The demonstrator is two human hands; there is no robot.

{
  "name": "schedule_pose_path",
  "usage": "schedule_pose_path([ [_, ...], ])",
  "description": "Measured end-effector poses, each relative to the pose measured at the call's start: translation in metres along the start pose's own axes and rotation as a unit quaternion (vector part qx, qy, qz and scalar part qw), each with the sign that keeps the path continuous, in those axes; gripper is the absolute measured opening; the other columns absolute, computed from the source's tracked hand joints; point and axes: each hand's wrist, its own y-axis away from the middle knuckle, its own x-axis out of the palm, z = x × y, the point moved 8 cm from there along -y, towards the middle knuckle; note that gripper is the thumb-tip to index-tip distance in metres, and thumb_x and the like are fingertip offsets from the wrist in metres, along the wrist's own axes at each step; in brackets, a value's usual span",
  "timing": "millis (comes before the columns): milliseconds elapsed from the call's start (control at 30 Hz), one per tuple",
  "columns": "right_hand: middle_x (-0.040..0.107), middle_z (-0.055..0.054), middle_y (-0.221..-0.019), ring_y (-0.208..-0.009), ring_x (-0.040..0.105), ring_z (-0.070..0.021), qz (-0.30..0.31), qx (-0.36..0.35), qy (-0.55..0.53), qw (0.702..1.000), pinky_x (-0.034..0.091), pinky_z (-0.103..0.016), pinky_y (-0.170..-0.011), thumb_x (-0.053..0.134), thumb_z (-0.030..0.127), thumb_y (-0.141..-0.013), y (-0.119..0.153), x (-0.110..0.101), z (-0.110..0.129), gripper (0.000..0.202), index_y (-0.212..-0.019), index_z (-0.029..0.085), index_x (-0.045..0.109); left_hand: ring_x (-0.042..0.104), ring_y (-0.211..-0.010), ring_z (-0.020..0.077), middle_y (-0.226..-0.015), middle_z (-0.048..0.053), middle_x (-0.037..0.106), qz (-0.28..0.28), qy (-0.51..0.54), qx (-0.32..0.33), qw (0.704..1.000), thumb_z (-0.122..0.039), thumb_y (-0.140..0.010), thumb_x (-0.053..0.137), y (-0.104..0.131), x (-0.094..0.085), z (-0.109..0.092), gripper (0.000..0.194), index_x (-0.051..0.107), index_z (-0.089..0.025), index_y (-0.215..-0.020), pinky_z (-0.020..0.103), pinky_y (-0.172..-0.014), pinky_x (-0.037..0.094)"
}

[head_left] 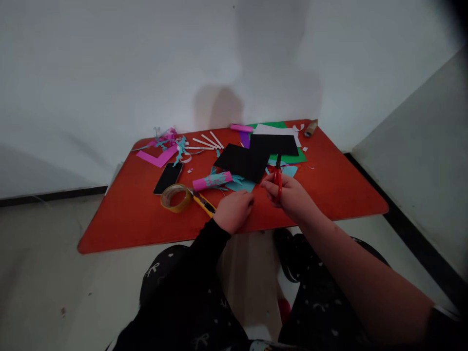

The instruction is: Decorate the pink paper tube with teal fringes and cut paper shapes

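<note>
My right hand (pixel 287 192) grips a pair of scissors by the red handles (pixel 278 181), and their dark blades point away toward the black paper. My left hand (pixel 234 210) rests near the table's front edge with its fingers curled; whatever they hold, if anything, is hidden. Just beyond the left hand lies a pink paper roll (pixel 212 181) with light-blue cut paper around it. A black sheet (pixel 243 162) lies between and beyond both hands, and a second black sheet (pixel 274 144) is farther back. Beside my left wrist is a yellow utility knife (pixel 204 204).
On the red table (pixel 127 219), a tape roll (pixel 176 198) and a phone (pixel 168 178) lie left. Behind them are pink paper (pixel 159 157), shredded scraps (pixel 168 138) and white strips (pixel 208 142). Green paper (pixel 292 158), a pink roll (pixel 241 128) and a brown tube (pixel 311 128) sit toward the back.
</note>
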Motion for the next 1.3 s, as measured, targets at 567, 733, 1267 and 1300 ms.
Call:
schedule_pose_path([
  [567,0.056,0.004,-0.062,-0.053,0.048,-0.0115,0.031,-0.115,0.172,0.978,0.038,-0.026,-0.052,0.076,0.037,-0.078,0.005,0.024,0.014,0.020,-0.085,0.020,0.068,0.054,-0.072,0.0103,-0.076,-0.003,0.059,-0.178,0.577,-0.087,0.792,-0.034,-0.076,0.079,0.021,-0.048,0.022,0.028,0.057,-0.017,-0.080,0.023,-0.070,0.043],
  [733,0.053,0.004,-0.060,-0.053,0.048,-0.0119,0.041,-0.137,0.190,0.971,0.038,-0.027,-0.053,0.075,0.035,-0.079,0.004,0.034,0.014,0.017,-0.084,0.020,0.068,0.053,-0.070,0.0107,-0.076,-0.002,0.060,-0.184,0.557,-0.123,0.800,-0.036,-0.077,0.079,0.031,-0.050,0.029,0.027,0.060,-0.018,-0.081,0.023,-0.067,0.042],
  [1267,0.048,0.007,-0.055,-0.046,0.038,-0.0081,0.047,-0.007,0.070,0.996,0.026,-0.023,-0.044,0.077,0.041,-0.071,-0.002,0.061,0.003,0.029,-0.083,0.021,0.060,0.054,-0.067,0.0100,-0.074,-0.001,0.064,-0.196,0.580,-0.161,0.775,-0.030,-0.079,0.074,0.050,-0.051,0.048,0.015,0.069,-0.018,-0.084,0.023,-0.062,0.042],
  [1300,0.049,0.007,-0.057,-0.046,0.038,-0.0082,0.056,-0.005,0.072,0.996,0.027,-0.023,-0.044,0.076,0.043,-0.073,-0.002,0.062,0.003,0.030,-0.085,0.021,0.060,0.049,-0.060,0.0087,-0.069,-0.003,0.060,-0.186,0.601,-0.172,0.758,-0.032,-0.080,0.073,0.050,-0.048,0.050,0.016,0.068,-0.018,-0.084,0.022,-0.057,0.038],
])
